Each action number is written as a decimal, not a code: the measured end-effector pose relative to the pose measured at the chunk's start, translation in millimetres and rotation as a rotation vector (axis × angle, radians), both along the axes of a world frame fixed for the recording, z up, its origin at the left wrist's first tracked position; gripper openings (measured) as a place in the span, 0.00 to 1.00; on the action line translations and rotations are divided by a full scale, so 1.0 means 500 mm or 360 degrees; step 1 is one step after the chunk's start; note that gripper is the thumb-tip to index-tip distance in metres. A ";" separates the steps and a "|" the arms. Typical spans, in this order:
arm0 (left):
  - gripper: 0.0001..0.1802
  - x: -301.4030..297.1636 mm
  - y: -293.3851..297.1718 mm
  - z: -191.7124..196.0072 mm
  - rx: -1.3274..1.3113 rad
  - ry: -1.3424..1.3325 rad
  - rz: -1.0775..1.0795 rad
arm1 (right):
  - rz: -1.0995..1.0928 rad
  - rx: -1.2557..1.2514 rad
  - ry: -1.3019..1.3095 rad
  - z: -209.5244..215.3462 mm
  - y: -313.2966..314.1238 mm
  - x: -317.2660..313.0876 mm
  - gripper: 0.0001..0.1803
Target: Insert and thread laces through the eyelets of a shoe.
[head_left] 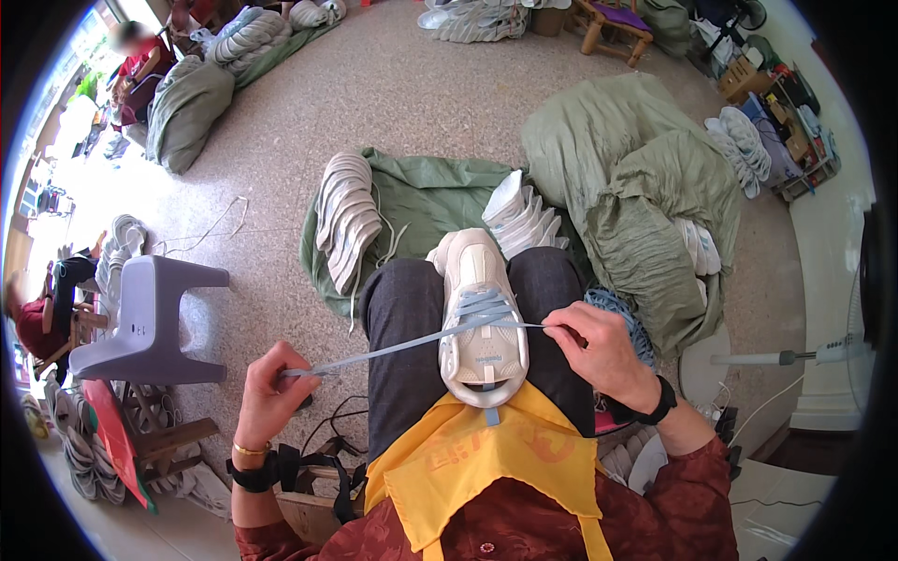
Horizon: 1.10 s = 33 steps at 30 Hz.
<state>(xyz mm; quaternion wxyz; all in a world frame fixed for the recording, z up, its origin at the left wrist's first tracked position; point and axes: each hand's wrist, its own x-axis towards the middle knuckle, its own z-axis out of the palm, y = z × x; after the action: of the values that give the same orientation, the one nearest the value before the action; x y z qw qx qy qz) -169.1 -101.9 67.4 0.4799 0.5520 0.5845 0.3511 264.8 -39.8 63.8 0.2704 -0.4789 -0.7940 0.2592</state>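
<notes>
A white sneaker [480, 318] lies sole-down on my lap, toe pointing away, between my dark-trousered knees. A pale blue lace [402, 348] runs through its eyelets and stretches taut to the left. My left hand [271, 393] is closed on the lace's free end, out beside my left knee. My right hand [589, 346] pinches the lace just right of the shoe's eyelets. Both wrists wear black bands, and a yellow apron [486, 458] covers my front.
Stacks of white shoe uppers [348, 220] rest on green cloth [426, 192] ahead of my knees. Large green sacks [645, 178] sit to the right, a grey plastic stool [154, 318] to the left. Other people sit at the far left. A white fan stand [776, 357] is at right.
</notes>
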 end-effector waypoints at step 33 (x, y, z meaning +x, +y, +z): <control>0.07 -0.382 -0.070 -0.072 0.0099 0.1220 0.0439 | -0.1175 -0.0453 0.0025 -0.184 -0.046 0.644 0.06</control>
<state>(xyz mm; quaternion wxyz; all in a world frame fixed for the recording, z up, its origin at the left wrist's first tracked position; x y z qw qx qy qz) -359.9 -137.0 31.2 0.1588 0.5736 0.7787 0.1984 586.9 -62.9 -28.0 0.2825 -0.7629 -0.5223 0.2556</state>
